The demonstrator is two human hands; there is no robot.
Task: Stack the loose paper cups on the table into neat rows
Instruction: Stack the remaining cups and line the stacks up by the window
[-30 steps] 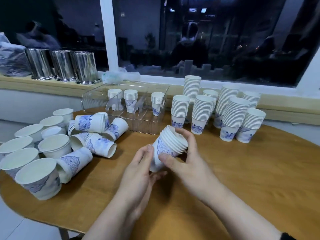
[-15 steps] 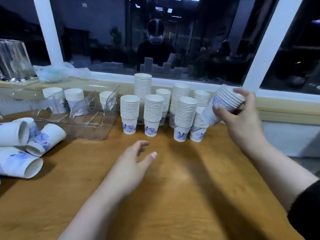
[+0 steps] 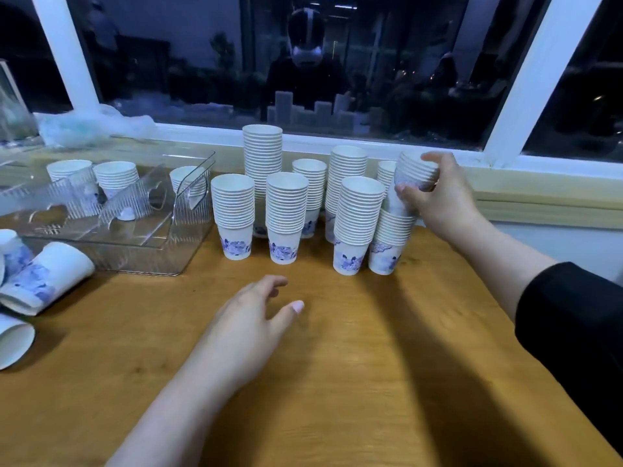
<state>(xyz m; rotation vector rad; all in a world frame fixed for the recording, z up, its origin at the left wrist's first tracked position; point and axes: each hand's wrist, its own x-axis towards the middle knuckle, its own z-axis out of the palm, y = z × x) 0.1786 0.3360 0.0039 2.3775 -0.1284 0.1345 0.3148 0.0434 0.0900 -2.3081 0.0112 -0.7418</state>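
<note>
Head view: right hand (image 3: 445,200), grip curling round short cup bundle (image 3: 416,173), seating it into front-right stack (image 3: 391,237) directly beneath. Left hand (image 3: 249,315) hovering slack, holding nothing, over counter (image 3: 371,365). I'm judging next: press bundle straight down, then fetch loose cups (image 3: 43,278) far left of grip.

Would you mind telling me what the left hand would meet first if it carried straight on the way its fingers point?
Probably the front cup stack: the left hand points up-right across bare table towards it, though depth is unclear.
</note>
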